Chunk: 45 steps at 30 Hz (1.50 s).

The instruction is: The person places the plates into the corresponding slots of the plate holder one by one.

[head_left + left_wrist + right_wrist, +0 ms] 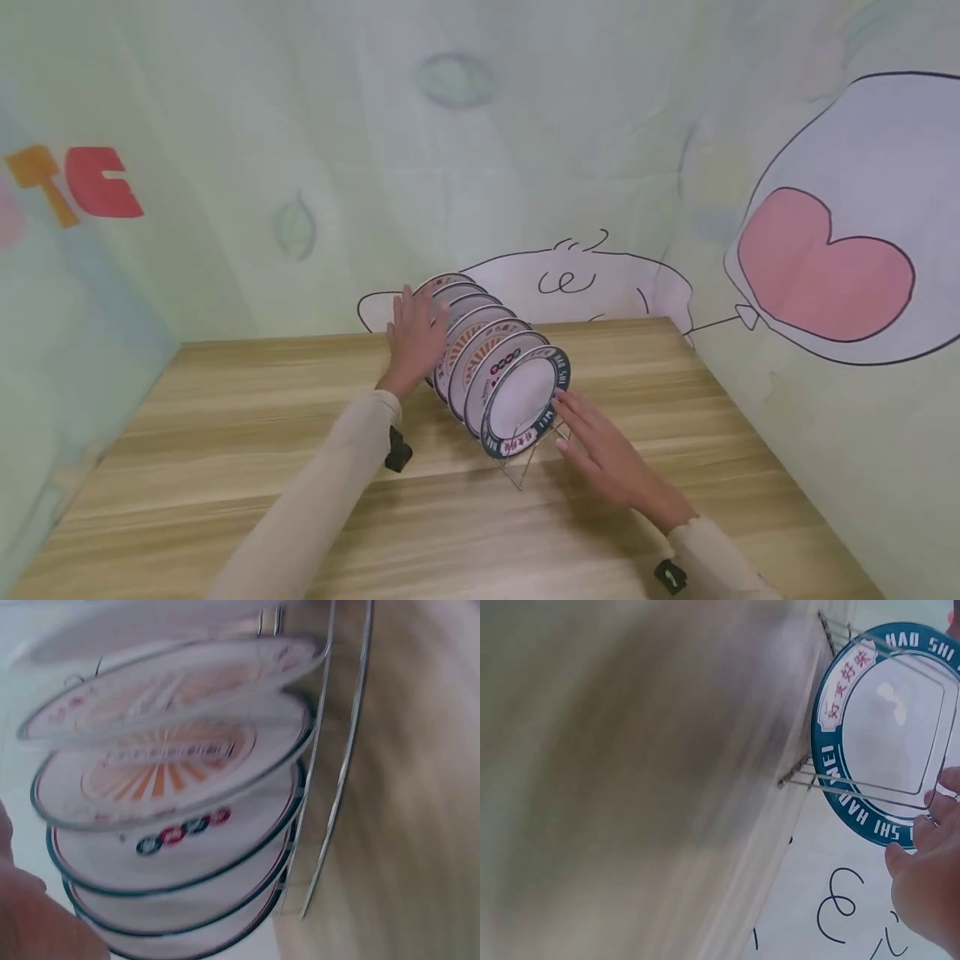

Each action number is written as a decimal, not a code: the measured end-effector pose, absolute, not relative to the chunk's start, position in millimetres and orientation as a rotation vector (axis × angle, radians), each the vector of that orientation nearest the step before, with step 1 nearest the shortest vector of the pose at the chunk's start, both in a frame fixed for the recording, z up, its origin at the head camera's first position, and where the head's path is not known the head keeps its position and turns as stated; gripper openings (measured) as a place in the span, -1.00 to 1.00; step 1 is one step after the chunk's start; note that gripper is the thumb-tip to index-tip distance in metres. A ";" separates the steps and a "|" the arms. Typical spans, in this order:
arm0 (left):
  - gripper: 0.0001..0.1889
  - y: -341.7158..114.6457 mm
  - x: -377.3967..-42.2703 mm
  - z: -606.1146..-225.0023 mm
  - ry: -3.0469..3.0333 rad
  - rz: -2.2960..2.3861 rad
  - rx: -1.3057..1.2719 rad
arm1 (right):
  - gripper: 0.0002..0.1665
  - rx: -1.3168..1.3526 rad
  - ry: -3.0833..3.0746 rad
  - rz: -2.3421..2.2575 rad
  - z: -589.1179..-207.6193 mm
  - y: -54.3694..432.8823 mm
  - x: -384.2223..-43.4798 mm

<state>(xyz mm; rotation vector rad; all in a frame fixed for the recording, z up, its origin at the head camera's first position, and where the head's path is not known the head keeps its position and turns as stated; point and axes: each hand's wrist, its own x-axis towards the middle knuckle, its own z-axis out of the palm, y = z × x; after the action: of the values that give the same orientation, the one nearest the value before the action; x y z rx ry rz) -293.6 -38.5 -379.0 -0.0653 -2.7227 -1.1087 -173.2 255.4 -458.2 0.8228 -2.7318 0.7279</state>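
Observation:
A row of several round plates (525, 393) leans in a thin metal wire rack (522, 473) on the table. The front plate has a white centre and a dark teal rim with lettering; orange sunburst prints show on plates (150, 772) behind it. My left hand (417, 340) lies along the left side of the row near its far end, fingers fairly straight. At the near end, my right hand (611, 458) reaches to the front plate's right edge with extended fingers. In the right wrist view its fingertips (924, 829) are by the rack's end wire and plate rim.
The rack stands on a wood-grain table (247, 433). Behind and beside it hang pale printed cloth walls (375, 167), one with a heart balloon drawing (825, 258). Each wrist has a black band (398, 450) over a light sleeve.

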 end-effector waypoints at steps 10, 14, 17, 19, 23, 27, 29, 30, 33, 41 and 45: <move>-0.30 -9.5 -269.7 -402.6 -2.646 -1.252 -0.022 | -0.31 0.864 -2.806 0.716 -455.9 256.0 -185.2; -0.29 -6.0 -270.6 -406.1 -2.640 -1.258 0.007 | -0.31 0.881 -2.787 0.696 -457.5 255.6 -184.9; -0.28 -4.7 -272.6 -407.3 -2.645 -1.268 0.020 | -0.30 0.890 -2.774 0.699 -458.2 255.2 -183.2; -0.28 -4.3 -274.2 -407.8 -2.638 -1.272 0.020 | -0.29 0.897 -2.769 0.715 -457.4 254.5 -181.6; -0.27 -5.2 -278.0 -408.2 -2.630 -1.274 0.018 | -0.29 0.917 -2.763 0.725 -456.0 251.9 -178.9; -0.27 -8.6 -281.4 -408.0 -2.642 -1.262 0.001 | -0.31 0.935 -2.765 0.723 -454.5 248.8 -176.3; -0.27 -10.9 -282.9 -407.8 -2.640 -1.259 -0.021 | -0.32 0.943 -2.771 0.740 -453.4 247.0 -174.9; -0.27 -12.0 -283.5 -407.5 -2.641 -1.259 -0.029 | -0.32 0.949 -2.776 0.746 -453.0 245.8 -174.2; -0.27 -15.5 -285.3 -407.6 -2.643 -1.261 -0.051 | -0.32 0.969 -2.780 0.764 -452.8 242.6 -172.3; -0.27 -28.4 -293.7 -411.1 -2.647 -1.291 -0.105 | -0.28 1.018 -2.782 0.789 -452.3 231.2 -165.7; -0.27 -34.5 -297.1 -410.6 -2.656 -1.324 -0.123 | -0.28 1.048 -2.793 0.811 -451.0 225.7 -162.0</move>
<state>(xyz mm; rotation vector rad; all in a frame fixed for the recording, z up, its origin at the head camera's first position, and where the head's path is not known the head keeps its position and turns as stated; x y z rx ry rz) -297.1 -34.5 -410.6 -0.1235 -2.6561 -1.3244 -162.0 225.7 -451.0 1.0479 -2.7935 0.8108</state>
